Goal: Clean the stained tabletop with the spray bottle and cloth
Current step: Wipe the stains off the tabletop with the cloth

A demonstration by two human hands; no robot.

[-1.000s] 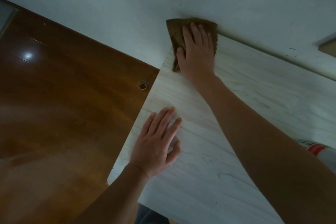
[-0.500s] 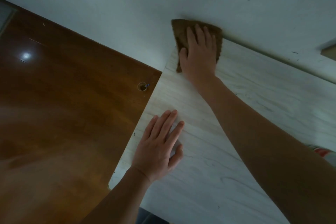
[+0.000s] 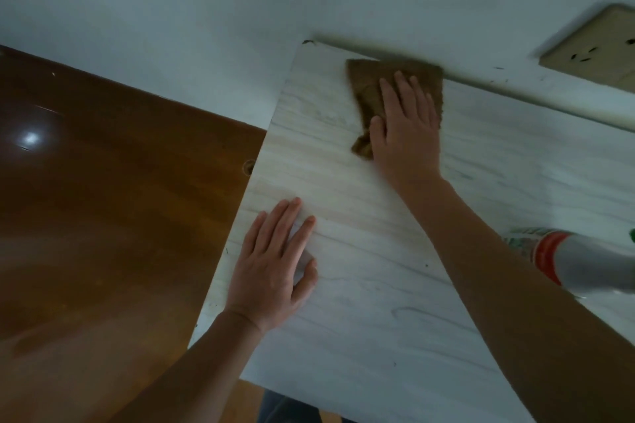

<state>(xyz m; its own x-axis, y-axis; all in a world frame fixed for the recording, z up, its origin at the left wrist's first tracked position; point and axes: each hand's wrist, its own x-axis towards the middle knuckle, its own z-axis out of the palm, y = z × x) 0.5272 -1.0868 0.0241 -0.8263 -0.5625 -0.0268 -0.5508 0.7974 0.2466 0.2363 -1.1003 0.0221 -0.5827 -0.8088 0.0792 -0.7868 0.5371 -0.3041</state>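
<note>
Pressed flat rather than clenched, the right hand (image 3: 407,124) pins a brown cloth (image 3: 369,93) under open palm and spread fingers near the far left corner of the pale wood-grain counter (image 3: 360,302), close to where it meets the wall (image 3: 206,10). From the head camera, the left hand (image 3: 275,268) lies open and empty, palm down near the counter's left edge, bracing and holding nothing. A spray bottle (image 3: 577,264) with a red band lies at the right edge of the view, partly behind the right forearm and well apart from the cloth. Wiping appears under way: faint streaks and small dark specks show across the surface, so more passes look likely. A wall socket (image 3: 594,48) sits above the counter; brown flooring (image 3: 103,199) lies to the left.
</note>
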